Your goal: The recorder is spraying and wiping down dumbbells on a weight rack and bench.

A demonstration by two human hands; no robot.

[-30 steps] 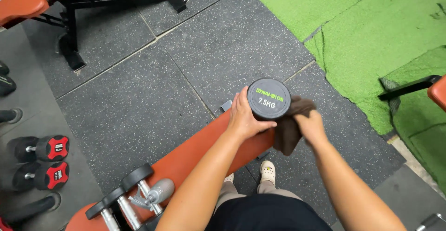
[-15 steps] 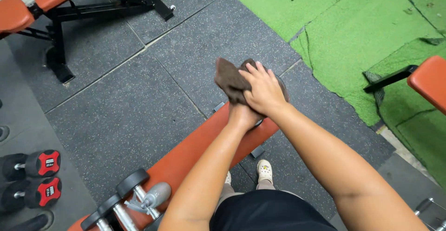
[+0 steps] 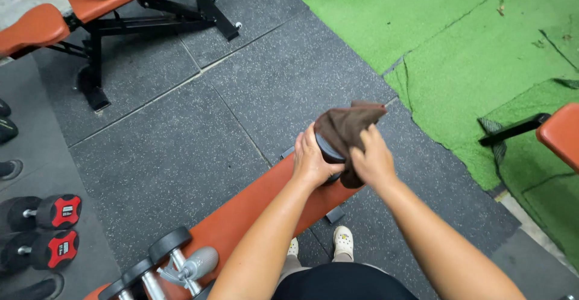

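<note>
A black dumbbell (image 3: 326,151) stands on end at the far end of an orange bench (image 3: 241,211). My left hand (image 3: 310,159) grips its left side. My right hand (image 3: 373,161) holds a brown cloth (image 3: 345,128) draped over the dumbbell's top face, so only a sliver of the black head shows beneath it. Both forearms reach forward from the bottom of the view.
A grey spray bottle (image 3: 194,265) and two chrome-handled dumbbells (image 3: 166,258) lie on the near end of the bench. Red-capped dumbbells (image 3: 51,212) sit on the floor at left. Another orange bench (image 3: 90,7) stands far left, green turf (image 3: 476,41) and an orange pad (image 3: 561,132) at right.
My right hand, pressing the cloth on top of the dumbbell half a second ago, has drawn back toward the right side. A second ago the top face was bare with the cloth at the side.
</note>
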